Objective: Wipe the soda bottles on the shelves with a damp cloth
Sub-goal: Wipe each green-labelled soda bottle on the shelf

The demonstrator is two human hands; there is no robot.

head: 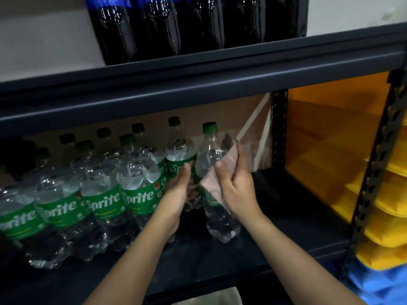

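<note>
Sprite bottle (pixel 214 170) with green cap stands upright on the dark lower shelf (pixel 275 236), rightmost of the row, just beside its neighbours. Pinkish cloth (pixel 217 179) is wrapped against its right side, from shoulder down over the label.

Right hand (pixel 236 186) presses the cloth to the bottle: fingers curled round the cloth behind the bottle, thumb on the front of the cloth. Left hand (pixel 178 190) is on the bottle's left side at label height, fingers curled round it, steadying; fingertips mostly hidden behind the bottle.

Left of it: a row of Sprite bottles (pixel 103 194), two deep, clear with green labels and green caps, all upright, touching one another. Brown cardboard-like panel (pixel 231 119) behind them.

Shelf above: dark cola bottles (pixel 158 27) with blue labels, upright, packed side by side; only the lower bodies are in view. Dark metal shelf rail (pixel 198 84) runs across between the two levels.

Right: perforated metal upright (pixel 279 128), then stacked yellow bins (pixel 385 194), blue bins (pixel 378 287) below them at the bottom right. Pale rim of some container (pixel 211 297) at the bottom edge, under the shelf; cannot tell what it is.
</note>
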